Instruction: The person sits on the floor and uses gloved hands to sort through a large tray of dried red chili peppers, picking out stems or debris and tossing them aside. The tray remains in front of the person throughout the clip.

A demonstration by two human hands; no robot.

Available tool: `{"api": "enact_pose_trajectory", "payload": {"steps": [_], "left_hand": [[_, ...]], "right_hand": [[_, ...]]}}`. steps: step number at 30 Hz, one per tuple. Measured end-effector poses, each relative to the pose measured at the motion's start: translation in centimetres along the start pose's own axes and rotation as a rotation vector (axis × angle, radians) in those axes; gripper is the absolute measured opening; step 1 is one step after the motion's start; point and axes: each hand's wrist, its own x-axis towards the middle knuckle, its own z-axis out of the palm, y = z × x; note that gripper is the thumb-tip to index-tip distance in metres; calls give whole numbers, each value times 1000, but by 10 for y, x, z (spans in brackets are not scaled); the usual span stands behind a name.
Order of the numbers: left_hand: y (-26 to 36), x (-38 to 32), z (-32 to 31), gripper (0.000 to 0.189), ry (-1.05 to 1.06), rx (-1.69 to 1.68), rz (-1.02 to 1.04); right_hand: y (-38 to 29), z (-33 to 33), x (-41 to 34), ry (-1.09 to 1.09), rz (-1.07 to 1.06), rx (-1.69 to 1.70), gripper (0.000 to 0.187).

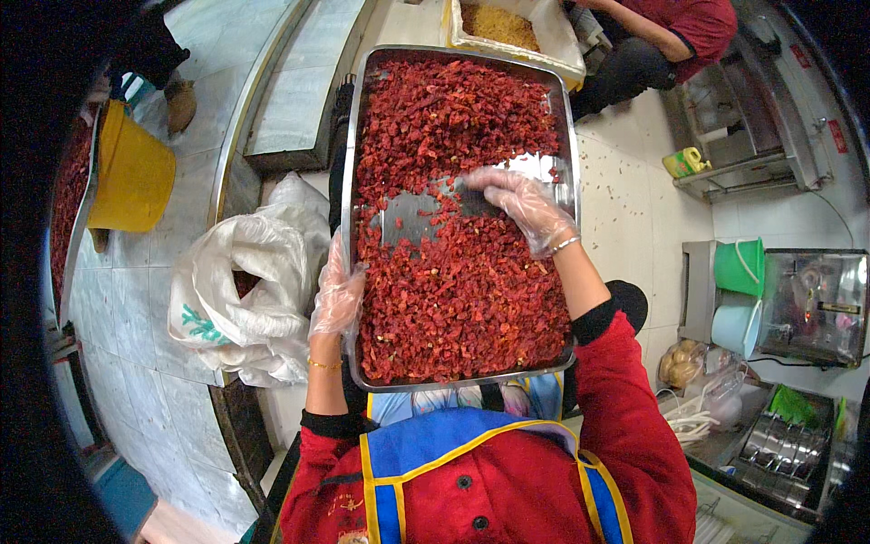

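Note:
A rectangular stainless steel tray rests over my lap, holding crushed dried red chilli pieces. The pieces form a far heap and a near layer, with bare metal showing between them. My left hand, in a clear plastic glove, grips the tray's left rim. Over the bare strip is my right hand, gloved the same way, its fingers bent and pointing left at the edge of the far heap. Blur at those fingertips hides whether anything is pinched there.
On my left are a white woven sack and a yellow bucket. Ahead, a foam box holds yellowish bits, beside a seated person. Green and light blue buckets stand at right.

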Motion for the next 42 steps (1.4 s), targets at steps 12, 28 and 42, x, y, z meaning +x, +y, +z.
{"api": "enact_pose_trajectory", "payload": {"steps": [12, 28, 42], "left_hand": [[-1, 4, 3, 69, 7, 30, -21], [1, 2, -1, 68, 19, 89, 66], [-13, 1, 5, 74, 32, 60, 19]], "right_hand": [[-15, 41, -12, -714, -230, -369, 30], [-45, -20, -15, 358, 152, -360, 40], [4, -28, 20, 274, -118, -603, 37]]}}
